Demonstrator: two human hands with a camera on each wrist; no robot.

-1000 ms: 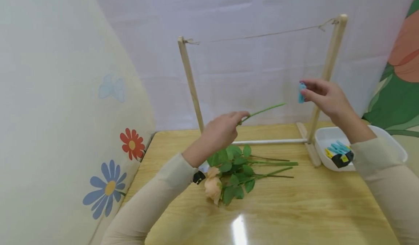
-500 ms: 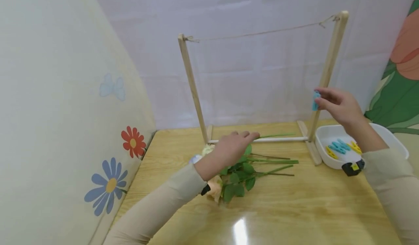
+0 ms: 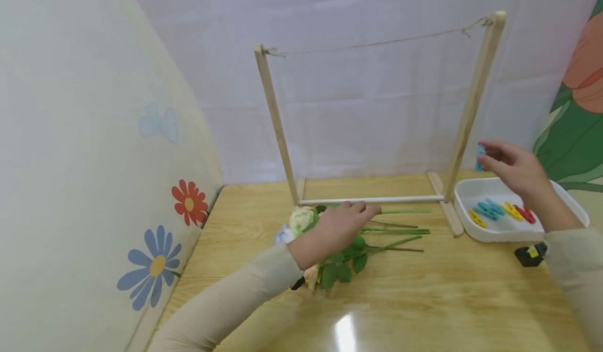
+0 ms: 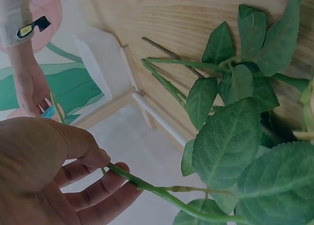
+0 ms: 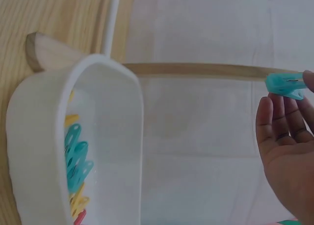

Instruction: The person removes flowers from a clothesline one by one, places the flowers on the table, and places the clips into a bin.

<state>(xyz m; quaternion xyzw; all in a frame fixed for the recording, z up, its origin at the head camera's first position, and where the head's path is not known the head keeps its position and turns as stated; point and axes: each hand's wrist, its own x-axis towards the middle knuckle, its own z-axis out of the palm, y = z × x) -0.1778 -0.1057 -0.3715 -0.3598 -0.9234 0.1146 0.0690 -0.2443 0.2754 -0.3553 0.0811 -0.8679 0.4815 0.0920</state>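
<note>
My left hand (image 3: 336,231) is over the flowers on the table and pinches a green flower stem (image 4: 162,193) between thumb and fingers. Leaves (image 4: 228,137) spread along that side, and the stem's thin cut end points right, low over the table. Beneath and around the hand lie other flowers with a whitish bloom (image 3: 301,217), a pale blue bloom (image 3: 284,235) and several bare stem ends (image 3: 400,231). Raised beside the right post, my right hand (image 3: 518,169) pinches a light blue clothespin (image 5: 284,84) with thumb and fingertips.
A wooden frame with two posts (image 3: 275,116) carries a string (image 3: 377,44) across its top and a white rod (image 3: 395,200) low down. Right of it stands a white tub (image 3: 504,235) with blue, yellow and red clothespins (image 3: 490,209). A painted wall borders the table's left side.
My left hand has lowered the flower stem toward the others on the table, moving slightly right. My right hand has moved right and down with the clothespin, toward the space above the tub.
</note>
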